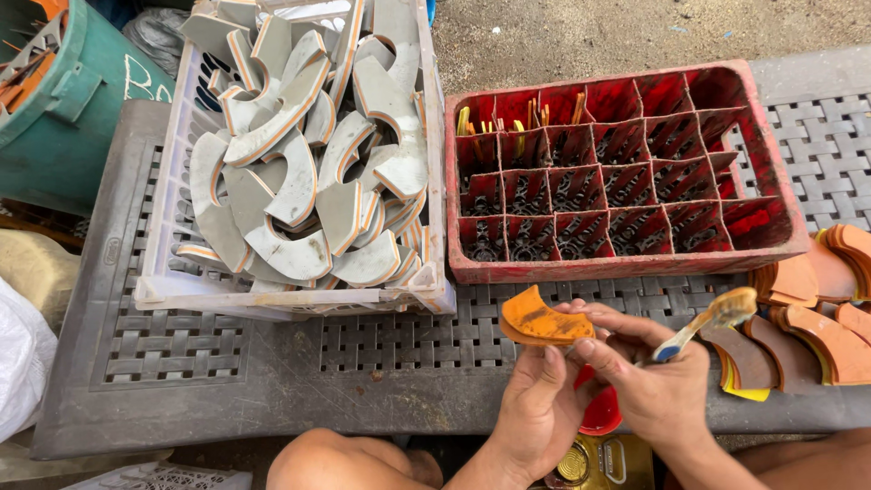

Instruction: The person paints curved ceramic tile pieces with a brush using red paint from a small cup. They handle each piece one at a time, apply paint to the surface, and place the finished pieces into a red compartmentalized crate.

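Fingers (555, 356) pinch orange curved piece (542, 321); right hand (655, 381) grips brush (712, 321)

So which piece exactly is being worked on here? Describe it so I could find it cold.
Start at the red divided crate on the grey woven-pattern table. Just below its front left corner, the left hand pinches a curved orange piece, while the right hand holds a gummed-up toothbrush. It is the only such piece lifted off the table; the similar orange pieces lie stacked at the right.

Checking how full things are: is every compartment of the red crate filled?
No, only a few back-left compartments of the red crate hold thin upright pieces; the rest show bare bottoms.
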